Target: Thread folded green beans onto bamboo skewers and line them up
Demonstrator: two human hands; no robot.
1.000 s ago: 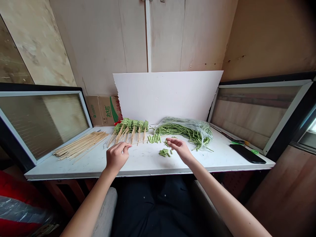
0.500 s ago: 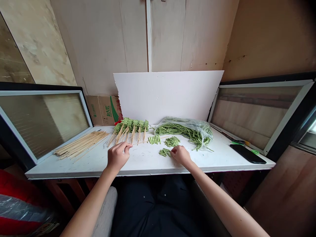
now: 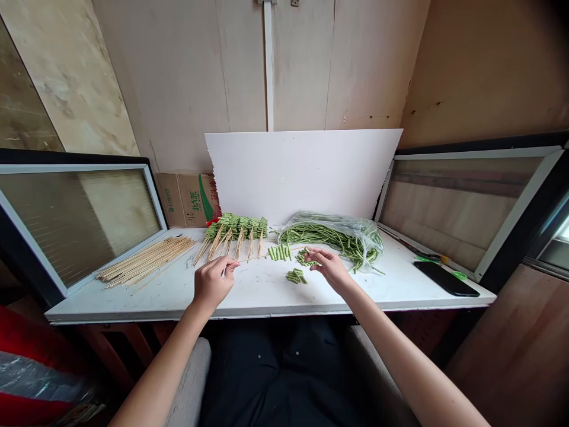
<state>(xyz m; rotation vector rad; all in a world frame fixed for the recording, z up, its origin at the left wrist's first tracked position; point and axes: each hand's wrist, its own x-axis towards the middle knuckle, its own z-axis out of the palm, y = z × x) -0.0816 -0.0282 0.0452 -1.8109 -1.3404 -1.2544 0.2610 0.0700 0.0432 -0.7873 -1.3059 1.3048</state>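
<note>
My left hand (image 3: 216,281) pinches the blunt end of a bamboo skewer (image 3: 253,258), which points right above the table. Several short pieces of green bean (image 3: 279,253) are threaded crosswise side by side along it. At the skewer's far tip is my right hand (image 3: 328,268), its thumb and fingers closed on a bean piece, mostly hidden by the fingertips. Below that hand lies a small heap of cut bean pieces (image 3: 296,276). Another pile of cut pieces (image 3: 304,258) is partly covered by my right fingers.
Loose bamboo skewers (image 3: 144,261) lie at left. Filled bean skewers (image 3: 240,225) are stacked at the back, by a cardboard box (image 3: 186,198). A clear plastic bag of long beans (image 3: 331,231) lies back right. A black phone (image 3: 446,279) rests at the right edge.
My right hand has risen from the small heap of cut pieces to the skewer's tip. My left hand holds the skewer in nearly the same place.
</note>
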